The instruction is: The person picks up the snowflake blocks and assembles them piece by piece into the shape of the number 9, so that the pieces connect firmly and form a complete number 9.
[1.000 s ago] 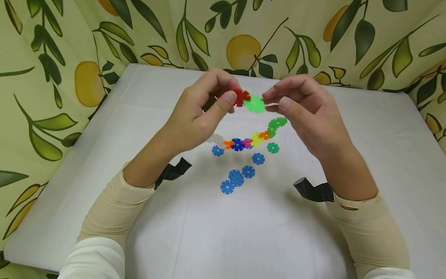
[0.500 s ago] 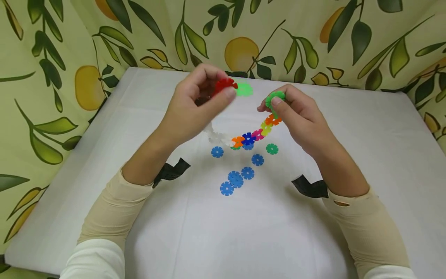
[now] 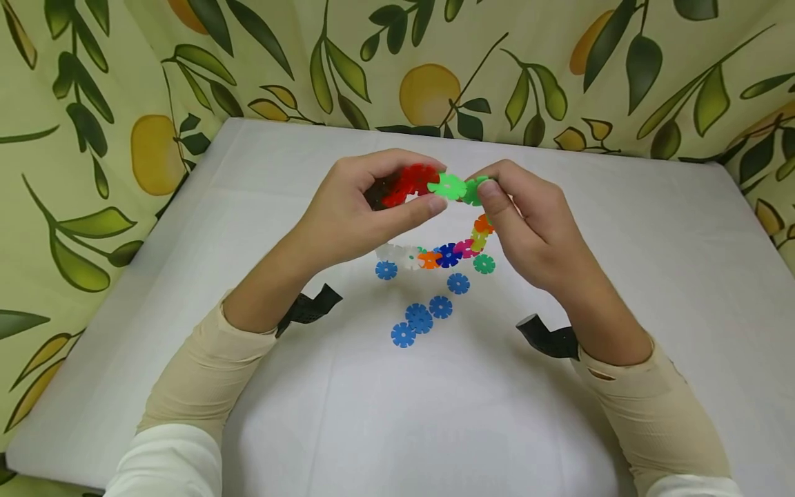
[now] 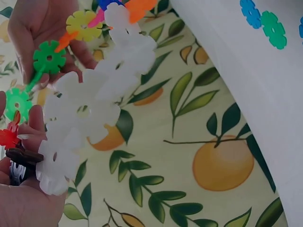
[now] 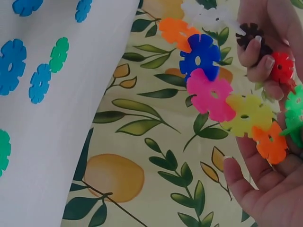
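Observation:
Slotted plastic snowflake discs are joined into a curved chain. My left hand [image 3: 354, 207] holds its red discs [image 3: 421, 178], with a light green disc [image 3: 448, 186] sticking out past the thumb. Between thumb and fingers, my right hand [image 3: 534, 231] pinches a green disc [image 3: 475, 192], which meets or overlaps the light green one; whether their slots interlock I cannot tell. Below hang white discs [image 4: 83, 101], a dark blue disc [image 5: 199, 56], a pink disc [image 5: 210, 96], a yellow disc [image 5: 248, 115] and an orange disc [image 5: 270, 142]. Black discs [image 5: 251, 37] show by the left fingers.
Several loose blue discs [image 3: 441, 307] and a loose green disc [image 3: 484, 264] lie on the white-covered table [image 3: 373, 421], below the chain. A curtain [image 3: 279, 62] printed with fruit and leaves hangs behind the table's far edge.
My right hand, empty a second ago, has taken the chain's green end and brought it up to the light green disc. My left hand dipped towards it, still holding the red discs.

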